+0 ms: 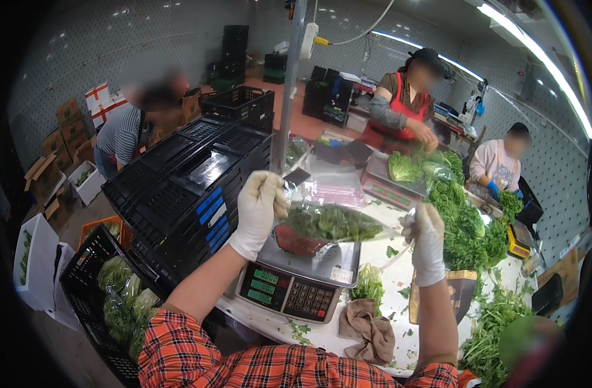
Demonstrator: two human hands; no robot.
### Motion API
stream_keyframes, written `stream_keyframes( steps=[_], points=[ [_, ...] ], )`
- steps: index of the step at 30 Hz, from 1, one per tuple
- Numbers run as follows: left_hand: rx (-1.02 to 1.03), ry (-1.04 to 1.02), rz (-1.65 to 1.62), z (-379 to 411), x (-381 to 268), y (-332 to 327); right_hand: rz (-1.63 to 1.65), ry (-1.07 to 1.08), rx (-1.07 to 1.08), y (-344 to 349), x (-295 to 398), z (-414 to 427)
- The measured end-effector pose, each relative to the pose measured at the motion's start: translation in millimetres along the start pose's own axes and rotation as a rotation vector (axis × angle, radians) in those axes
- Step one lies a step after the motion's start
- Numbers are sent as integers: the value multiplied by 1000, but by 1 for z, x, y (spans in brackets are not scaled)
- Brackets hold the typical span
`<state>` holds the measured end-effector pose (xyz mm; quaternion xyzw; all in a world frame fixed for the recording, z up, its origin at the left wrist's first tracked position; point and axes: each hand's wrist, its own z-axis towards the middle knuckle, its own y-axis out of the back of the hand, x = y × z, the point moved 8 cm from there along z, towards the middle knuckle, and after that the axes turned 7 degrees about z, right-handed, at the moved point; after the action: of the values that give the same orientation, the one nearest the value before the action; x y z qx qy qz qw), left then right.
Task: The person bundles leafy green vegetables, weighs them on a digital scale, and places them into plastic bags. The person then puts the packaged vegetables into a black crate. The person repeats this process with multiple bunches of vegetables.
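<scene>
My left hand (263, 208), in a whitish glove, grips one end of a clear plastic bag (335, 223) with leafy greens inside. The bag's other end is pinched in my gloved right hand (426, 237), so it stretches between both hands. Beneath the bag stands a digital scale (344, 264) with a lit green display and a keypad. A red bowl (298, 240) rests on its metal pan, partly hidden by the bag. A brown cloth (368, 330) and a small head of frilly greens (368, 286) lie right of the scale.
Stacked black crates (179, 169) stand at the left, above a black crate (78, 281) of bagged greens. Loose frilly greens (451, 218) are heaped on the right. Flat plastic bags (335, 179) lie behind my scale, near a second scale (390, 194). Several people work beyond.
</scene>
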<state>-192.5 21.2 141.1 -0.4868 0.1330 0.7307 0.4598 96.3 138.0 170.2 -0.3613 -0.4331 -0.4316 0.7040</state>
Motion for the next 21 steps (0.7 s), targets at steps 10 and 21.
stream_keyframes(
  steps=[10,21],
  points=[
    [20,606,299,-72,127,50,192,-493,-89,24,-157,-65],
    [255,777,323,-87,155,57,218,-764,-179,34,-237,-107]
  ],
)
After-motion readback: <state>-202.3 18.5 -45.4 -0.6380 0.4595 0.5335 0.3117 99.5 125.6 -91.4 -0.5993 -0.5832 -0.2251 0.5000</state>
